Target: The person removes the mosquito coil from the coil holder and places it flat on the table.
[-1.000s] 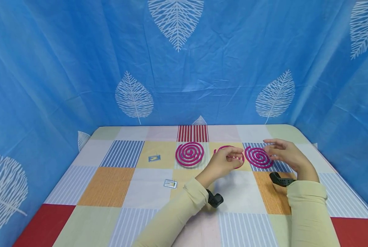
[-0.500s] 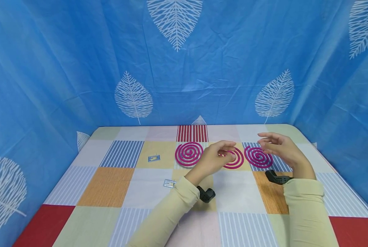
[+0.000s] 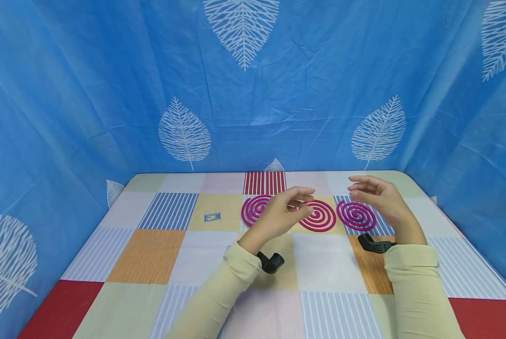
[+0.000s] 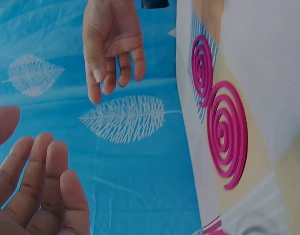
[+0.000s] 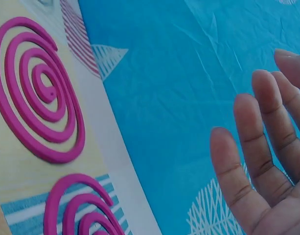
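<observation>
Three magenta mosquito coils lie in a row on the patchwork cloth in the head view. My left hand [image 3: 280,212] hovers with loosely bent fingers, holding nothing; it partly covers the left coil [image 3: 255,207]. Just right of its fingertips is the middle coil [image 3: 317,215], fully visible. Above and behind the right coil [image 3: 356,215], my right hand [image 3: 382,200] is raised, its fingers loosely bent around nothing. Both wrist views show relaxed fingers [image 4: 47,181] and fingers [image 5: 260,142] apart from the coils.
A small metal coil stand [image 3: 212,217] lies left of the coils. Another is almost wholly hidden by my left sleeve [image 3: 232,278]. Blue leaf-patterned curtain [image 3: 278,117] encloses the table [image 3: 142,306] at the back and sides.
My left hand has moved left, uncovering the middle coil and covering part of the left one. My right hand has risen and shifted slightly left. The coils have stayed put.
</observation>
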The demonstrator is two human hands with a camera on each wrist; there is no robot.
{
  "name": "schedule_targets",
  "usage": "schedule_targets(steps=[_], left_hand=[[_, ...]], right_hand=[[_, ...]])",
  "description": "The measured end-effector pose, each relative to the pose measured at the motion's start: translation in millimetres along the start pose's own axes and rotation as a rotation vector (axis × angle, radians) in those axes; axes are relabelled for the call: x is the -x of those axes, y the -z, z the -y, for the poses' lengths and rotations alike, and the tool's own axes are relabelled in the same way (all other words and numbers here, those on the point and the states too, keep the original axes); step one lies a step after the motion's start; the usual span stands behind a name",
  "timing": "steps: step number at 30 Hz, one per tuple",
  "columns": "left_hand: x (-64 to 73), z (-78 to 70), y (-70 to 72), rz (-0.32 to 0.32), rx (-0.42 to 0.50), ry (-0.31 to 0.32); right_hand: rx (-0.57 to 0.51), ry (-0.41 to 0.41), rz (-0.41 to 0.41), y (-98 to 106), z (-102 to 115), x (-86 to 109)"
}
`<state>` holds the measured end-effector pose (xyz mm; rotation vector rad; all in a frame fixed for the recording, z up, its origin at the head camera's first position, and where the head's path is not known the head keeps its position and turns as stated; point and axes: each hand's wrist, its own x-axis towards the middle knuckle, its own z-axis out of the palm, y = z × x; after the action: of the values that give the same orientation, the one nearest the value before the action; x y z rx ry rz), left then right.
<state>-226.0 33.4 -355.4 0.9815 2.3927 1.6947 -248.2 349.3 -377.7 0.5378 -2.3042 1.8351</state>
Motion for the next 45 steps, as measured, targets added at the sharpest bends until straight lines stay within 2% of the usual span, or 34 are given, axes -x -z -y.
schedule_targets(steps=[5,10,18,23,28,31,38,45], left_hand=[[5.6,1.1,13.3,0.016,-0.011,-0.026],[11.6,-0.6,24.8,0.015,-0.008,-0.033],[18.2,2.8,39.9,0.004,-0.027,-0.082],[21.7,7.3,48.7,0.001,-0.045,-0.083],[24.1,12.6,56.4,0.004,-0.043,-0.094],[25.8,15.7,61.2,-0.001,-0.041,-0.088],[32.2,26.1,73.0,-0.012,-0.054,-0.031],[33.5,42.1,86.0,-0.037,-0.018,-0.017]], right_hand=[[-0.012,0.040,-0.011,-12,4,-4.5],[0.034,0.050,-0.018,-21,7,-8.3],[0.058,0.061,0.020,-38,8,-14.1],[0.122,0.034,0.042,-47,9,-17.2],[0.137,0.013,0.065,-54,7,-19.1],[0.132,0.003,0.081,-60,6,-20.3],[0.141,0.000,0.126,-72,1,-23.5],[0.150,-0.073,0.166,-85,-1,-25.7]])
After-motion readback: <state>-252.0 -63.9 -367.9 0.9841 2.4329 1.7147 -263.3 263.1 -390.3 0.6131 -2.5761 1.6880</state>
